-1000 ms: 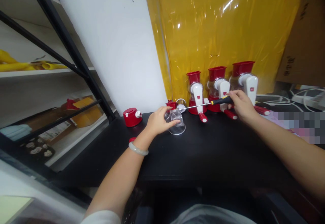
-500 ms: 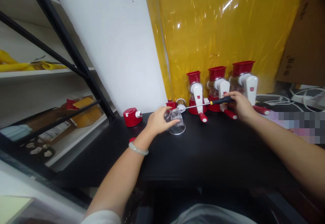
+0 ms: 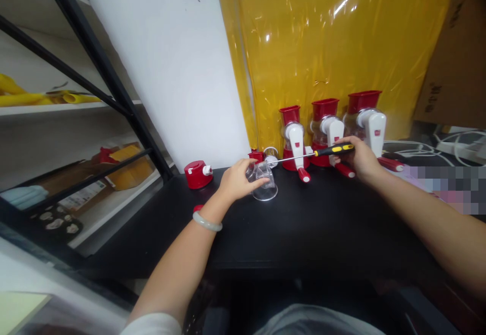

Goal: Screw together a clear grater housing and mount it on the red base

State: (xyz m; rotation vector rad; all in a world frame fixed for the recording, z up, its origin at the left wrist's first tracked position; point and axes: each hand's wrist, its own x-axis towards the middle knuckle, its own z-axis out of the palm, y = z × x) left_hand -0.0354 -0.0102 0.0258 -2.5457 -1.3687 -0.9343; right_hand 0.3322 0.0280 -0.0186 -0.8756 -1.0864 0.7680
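Well behind the worktop's (image 3: 299, 236) front edge, the left hand (image 3: 237, 179) is gripping a clear housing (image 3: 269, 174), the right hand (image 3: 359, 159) a screwdriver (image 3: 325, 151).

Left forearm (image 3: 172, 269): rises from the lower left, angled toward the centre of the view.
Left wrist (image 3: 217, 204): nearly straight, in line with the forearm.
Left hand (image 3: 235, 179): back uppermost, gripping; thumb (image 3: 261, 183) stretched rightward, fingers (image 3: 246, 163) curled forward (their tips partly hidden).
Right forearm (image 3: 425, 216): enters from the right edge, slanting up and leftward.
Right hand (image 3: 362, 160): gripping, fingers bent and directed left.
Hand spacing: well apart, right slightly higher in view.
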